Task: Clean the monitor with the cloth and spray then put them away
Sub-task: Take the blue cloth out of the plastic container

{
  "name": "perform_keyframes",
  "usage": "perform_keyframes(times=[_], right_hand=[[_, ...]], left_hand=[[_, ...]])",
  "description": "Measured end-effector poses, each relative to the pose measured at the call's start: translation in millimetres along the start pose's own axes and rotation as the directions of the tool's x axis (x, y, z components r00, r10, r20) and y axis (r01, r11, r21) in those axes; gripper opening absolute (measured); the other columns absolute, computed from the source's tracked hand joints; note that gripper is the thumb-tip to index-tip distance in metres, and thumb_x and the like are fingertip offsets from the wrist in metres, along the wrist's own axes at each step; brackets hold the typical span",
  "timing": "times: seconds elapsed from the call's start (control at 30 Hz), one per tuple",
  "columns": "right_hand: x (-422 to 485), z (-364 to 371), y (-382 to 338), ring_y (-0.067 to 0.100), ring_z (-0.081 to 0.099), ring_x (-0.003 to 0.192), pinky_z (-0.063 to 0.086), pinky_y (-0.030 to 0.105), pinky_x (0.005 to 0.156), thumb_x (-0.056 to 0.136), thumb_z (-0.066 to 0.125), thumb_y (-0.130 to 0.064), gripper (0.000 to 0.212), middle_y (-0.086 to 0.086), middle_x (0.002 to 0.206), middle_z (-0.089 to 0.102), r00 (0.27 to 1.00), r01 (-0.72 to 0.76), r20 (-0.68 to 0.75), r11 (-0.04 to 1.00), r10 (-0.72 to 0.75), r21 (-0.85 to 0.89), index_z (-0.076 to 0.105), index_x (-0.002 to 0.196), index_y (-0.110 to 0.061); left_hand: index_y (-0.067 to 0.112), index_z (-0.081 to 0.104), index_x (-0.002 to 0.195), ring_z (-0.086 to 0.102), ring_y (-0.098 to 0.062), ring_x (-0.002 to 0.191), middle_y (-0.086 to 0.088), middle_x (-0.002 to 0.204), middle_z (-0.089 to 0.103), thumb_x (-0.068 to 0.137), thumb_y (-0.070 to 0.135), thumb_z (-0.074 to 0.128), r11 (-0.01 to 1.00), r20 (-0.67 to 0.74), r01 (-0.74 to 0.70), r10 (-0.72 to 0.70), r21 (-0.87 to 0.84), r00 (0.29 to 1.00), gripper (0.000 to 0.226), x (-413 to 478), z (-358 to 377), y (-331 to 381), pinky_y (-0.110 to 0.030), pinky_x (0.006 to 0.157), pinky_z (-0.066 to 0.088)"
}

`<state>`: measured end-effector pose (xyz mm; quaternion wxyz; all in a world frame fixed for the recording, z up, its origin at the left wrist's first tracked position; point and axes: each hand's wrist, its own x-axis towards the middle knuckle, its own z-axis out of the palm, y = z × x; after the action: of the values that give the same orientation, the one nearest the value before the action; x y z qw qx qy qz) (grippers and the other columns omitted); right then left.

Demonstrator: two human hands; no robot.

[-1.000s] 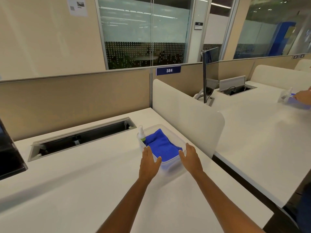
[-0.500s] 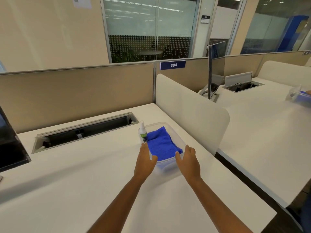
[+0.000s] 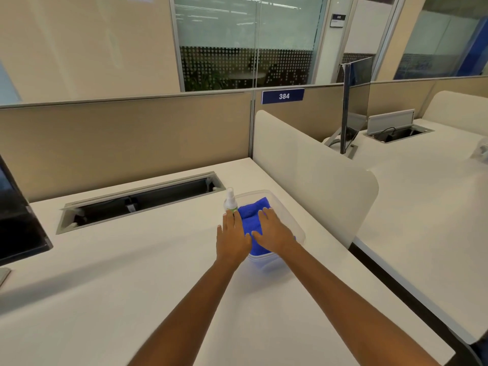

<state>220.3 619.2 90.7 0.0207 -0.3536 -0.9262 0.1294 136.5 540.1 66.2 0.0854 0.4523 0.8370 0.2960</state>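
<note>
Open-plan office, glass-walled rooms behind; tan fabric partition panels [image 3: 132, 143] back a white desk surface [image 3: 132, 273], with a blue number plate reading 384 [image 3: 283, 96] on the partition. A white rounded divider screen [image 3: 311, 178] closes the right side of the surface. A long recessed cable trough with a grey metal frame [image 3: 137, 202] runs along the back. A dark flat monitor [image 3: 15, 223] shows partly at the left edge, well apart from the hands. On the next desk a second thin monitor [image 3: 353, 101] stands edge-on. Near the divider sits a clear plastic tub [image 3: 291, 220], and a folded bright blue cloth [image 3: 253, 207] lies inside it. A small white spray bottle with a green label [image 3: 230, 200] stands upright at the tub's far left corner; inside the rim or just outside, I cannot tell. Both bare arms reach forward. The left hand [image 3: 232, 233] is palm down at the tub's left side, fingers straight and close together, tips right at the bottle's base, holding nothing. The right hand [image 3: 273, 231] lies palm down over the cloth, fingers loosely extended and a little spread, gripping nothing that I can see.
</note>
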Motion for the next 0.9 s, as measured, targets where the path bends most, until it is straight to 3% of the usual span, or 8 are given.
perform_keyframes(times=[0.13,0.37,0.53,0.77,0.9], right_hand=[[21,12,-5,0.028,0.004,0.145,0.020,0.042,0.115,0.097,0.039,-0.039,0.068,0.015,0.157,0.004,0.990,-0.009,0.139,0.995,0.023,-0.101,0.009,0.147,-0.003],[38,35,3,0.031,-0.005,0.145,0.006,0.050,0.117,0.090,0.043,-0.056,0.088,0.015,0.157,-0.007,0.945,-0.089,0.307,0.990,0.118,-0.107,-0.004,0.147,-0.008],[38,44,12,0.032,-0.009,0.144,0.005,0.051,0.118,0.088,0.051,-0.051,0.095,0.015,0.156,-0.014,0.935,-0.038,0.343,0.988,0.088,-0.150,-0.011,0.147,-0.009],[41,37,11,0.032,-0.005,0.145,0.007,0.050,0.117,0.097,0.039,-0.033,0.072,0.016,0.156,-0.010,0.921,-0.056,0.378,0.993,0.093,-0.107,-0.006,0.147,-0.007],[40,20,17,0.030,0.008,0.145,0.013,0.038,0.116,0.099,0.037,-0.023,0.062,0.014,0.157,0.003,0.923,-0.075,0.380,0.997,0.064,0.013,0.002,0.149,-0.009]], left_hand=[[0.011,0.010,0.145,0.011,-0.024,0.144,-0.009,0.156,0.011,0.095,0.027,0.040,0.996,0.038,0.038,-0.041,0.078,0.998,0.061,11,-1,-2,-0.043,0.117,0.009],[0.013,0.008,0.146,0.011,-0.022,0.144,-0.005,0.157,0.010,0.095,0.033,0.038,0.996,0.018,0.089,-0.089,0.005,0.996,0.062,13,6,-9,-0.043,0.117,0.005],[0.014,0.005,0.147,0.009,-0.020,0.145,-0.003,0.157,0.009,0.095,0.035,0.038,0.994,-0.002,0.079,-0.079,-0.073,0.997,0.065,12,12,-15,-0.043,0.117,0.003],[0.015,0.003,0.147,0.007,-0.020,0.145,-0.002,0.158,0.006,0.095,0.032,0.040,0.989,-0.010,0.078,-0.080,-0.126,0.997,0.066,14,16,-19,-0.041,0.117,0.004],[0.015,0.003,0.147,0.011,-0.020,0.145,-0.003,0.158,0.004,0.095,0.030,0.041,0.987,0.003,0.065,-0.065,-0.148,0.998,0.067,15,17,-21,-0.040,0.117,0.008]])
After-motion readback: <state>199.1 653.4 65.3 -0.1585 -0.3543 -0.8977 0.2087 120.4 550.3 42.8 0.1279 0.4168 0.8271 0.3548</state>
